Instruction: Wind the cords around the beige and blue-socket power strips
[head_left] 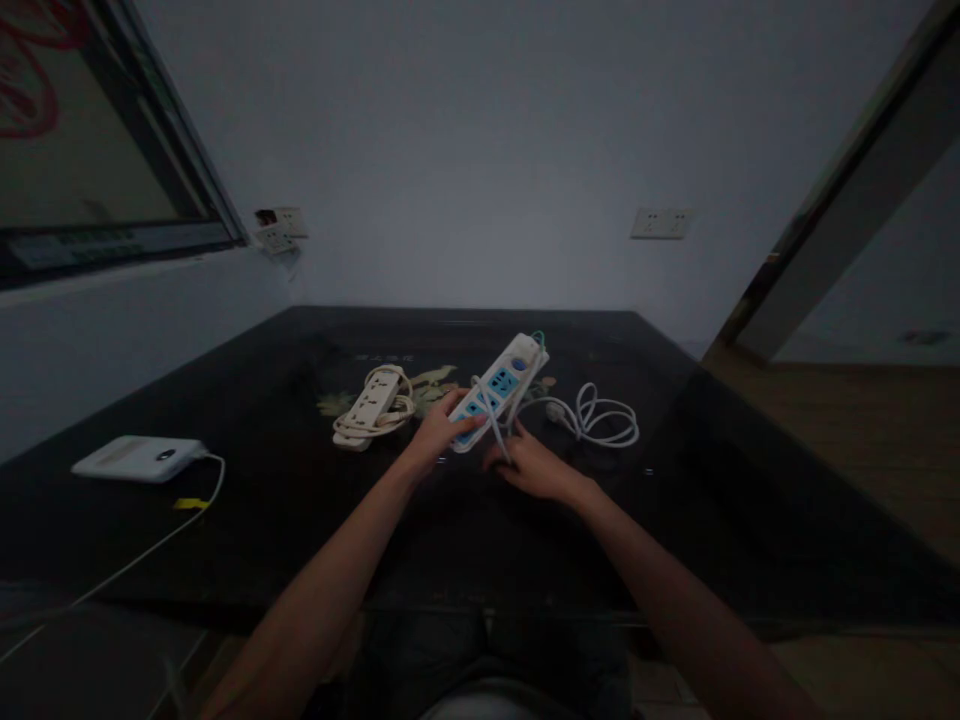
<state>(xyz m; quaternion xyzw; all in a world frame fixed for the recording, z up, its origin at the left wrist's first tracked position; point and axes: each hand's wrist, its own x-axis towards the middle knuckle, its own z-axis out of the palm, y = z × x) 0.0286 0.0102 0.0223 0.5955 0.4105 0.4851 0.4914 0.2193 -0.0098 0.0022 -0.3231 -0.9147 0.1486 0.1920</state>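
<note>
A white power strip with blue sockets is held at a slant above the dark table. My left hand grips its near end, thumb across the top face. My right hand is beside the strip's lower right side, fingers curled on its white cord, which crosses over the strip. From there the cord runs right to a loose coil lying on the table, with what looks like a plug near it. Left of my hands lies a second white power strip, its cord wrapped around it.
On the table's left are a white power bank with a cable running off the front edge, and a small yellow tag. The glossy black table meets a wall bearing sockets. A window is at left.
</note>
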